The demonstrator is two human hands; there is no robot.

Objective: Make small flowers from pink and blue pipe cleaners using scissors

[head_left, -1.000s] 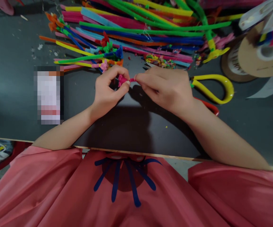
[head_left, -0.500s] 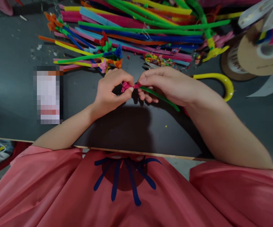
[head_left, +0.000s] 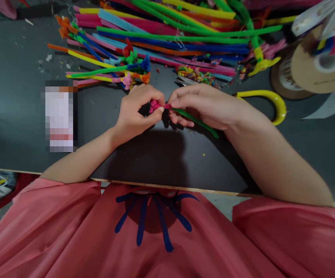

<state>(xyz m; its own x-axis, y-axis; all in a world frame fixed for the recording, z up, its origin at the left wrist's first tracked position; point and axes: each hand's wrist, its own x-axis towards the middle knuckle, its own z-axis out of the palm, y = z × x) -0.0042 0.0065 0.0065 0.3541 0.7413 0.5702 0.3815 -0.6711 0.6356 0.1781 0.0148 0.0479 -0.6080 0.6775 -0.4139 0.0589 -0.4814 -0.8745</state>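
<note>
Between my hands is a pipe-cleaner flower with a bunched pink head (head_left: 153, 105) and a green stem (head_left: 199, 122). My left hand (head_left: 140, 106) pinches it just below the head, thumb against forefinger. The thumb and forefinger of my right hand (head_left: 199, 102) close on the pink wrapping beside the stem's top. The stem slants down to the right under my right palm, its tip free above the table. My right hand's other fingers are loosely curled beneath. Scissors with a yellow handle (head_left: 280, 108) lie behind my right wrist, partly hidden by it.
Long coloured pipe cleaners (head_left: 170, 38) are heaped along the back of the dark table (head_left: 97, 162). Finished-looking pipe-cleaner flowers (head_left: 132, 71) lie behind my left hand. Colourful clippings (head_left: 196, 73) sit by the scissor blades. Ribbon spools (head_left: 303, 58) stand at right, a pixelated rectangle (head_left: 59, 116) at left.
My right hand has shifted very slightly, and the green stem's tip has moved a little down and left. My left hand keeps its pinch in the same place.
</note>
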